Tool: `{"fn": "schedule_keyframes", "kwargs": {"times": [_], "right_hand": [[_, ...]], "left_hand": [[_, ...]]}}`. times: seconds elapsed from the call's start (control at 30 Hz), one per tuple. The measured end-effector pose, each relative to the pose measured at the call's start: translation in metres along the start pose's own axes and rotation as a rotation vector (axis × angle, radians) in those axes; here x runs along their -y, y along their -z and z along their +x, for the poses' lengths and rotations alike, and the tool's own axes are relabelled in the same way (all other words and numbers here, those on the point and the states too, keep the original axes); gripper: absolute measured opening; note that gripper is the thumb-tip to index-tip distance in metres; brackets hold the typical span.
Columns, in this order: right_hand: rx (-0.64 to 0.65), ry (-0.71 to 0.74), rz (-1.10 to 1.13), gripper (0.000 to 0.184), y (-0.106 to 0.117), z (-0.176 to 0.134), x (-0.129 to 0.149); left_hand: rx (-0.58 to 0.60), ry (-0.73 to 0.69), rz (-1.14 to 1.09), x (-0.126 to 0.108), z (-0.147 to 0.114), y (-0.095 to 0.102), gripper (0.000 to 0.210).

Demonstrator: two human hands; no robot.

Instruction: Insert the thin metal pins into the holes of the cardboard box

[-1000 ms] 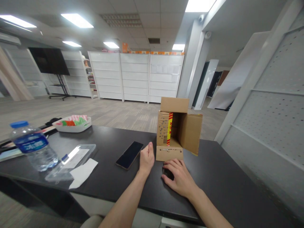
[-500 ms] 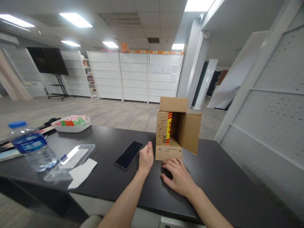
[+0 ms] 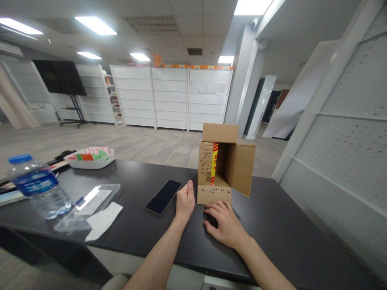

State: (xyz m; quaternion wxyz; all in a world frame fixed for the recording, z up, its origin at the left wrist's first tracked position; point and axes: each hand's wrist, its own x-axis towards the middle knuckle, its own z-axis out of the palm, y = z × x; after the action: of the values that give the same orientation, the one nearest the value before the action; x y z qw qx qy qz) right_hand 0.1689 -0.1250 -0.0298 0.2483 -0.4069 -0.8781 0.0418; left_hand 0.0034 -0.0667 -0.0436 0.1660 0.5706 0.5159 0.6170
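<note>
- Covering a small black thing (image 3: 211,220), your right hand (image 3: 225,225) arches palm-down, thumb by the near side and fingers across the far one. Most of the thing is hidden, and you cannot tell from this angle whether the hand pinches it or merely rests on it.
- Your left hand (image 3: 185,201) is curled into a fist, thumb up, left of the right hand and apart from the black thing; whether anything is inside does not show.
- The step in hand looks like handling the black thing on the table (image 3: 272,225), under your right palm.
- The open box (image 3: 204,165) stands just beyond your right hand, mouth facing you; whether your fingertips touch its lower flap (image 3: 214,197) is unclear.
- A phone (image 3: 163,197) lies just left of your left hand, a paper (image 3: 104,222) farther left.
- Any move from here seems to call for a sure thumb-and-finger hold, clear of the flap.
</note>
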Motion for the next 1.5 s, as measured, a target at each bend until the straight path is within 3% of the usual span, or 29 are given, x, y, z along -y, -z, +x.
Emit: {"fn": "schedule_keyframes", "kwargs": {"times": [0.57,1.1,1.3,1.5], "right_hand": [[-0.032,0.052,-0.049,0.014,-0.004,0.003,-0.003],[-0.060,0.075,-0.092,0.020,-0.008,0.005,-0.008],[-0.085,0.020,0.002,0.024,-0.009,0.006,-0.013],[-0.208,-0.041,0.170,0.026,-0.008,0.010,-0.021]], "left_hand": [[0.001,0.040,-0.055,-0.005,0.000,0.001,0.048],[0.007,0.047,-0.055,0.000,0.000,0.000,0.049],[0.005,0.035,-0.048,-0.001,0.000,0.000,0.047],[0.005,0.018,-0.032,-0.001,0.000,0.001,0.044]]}}
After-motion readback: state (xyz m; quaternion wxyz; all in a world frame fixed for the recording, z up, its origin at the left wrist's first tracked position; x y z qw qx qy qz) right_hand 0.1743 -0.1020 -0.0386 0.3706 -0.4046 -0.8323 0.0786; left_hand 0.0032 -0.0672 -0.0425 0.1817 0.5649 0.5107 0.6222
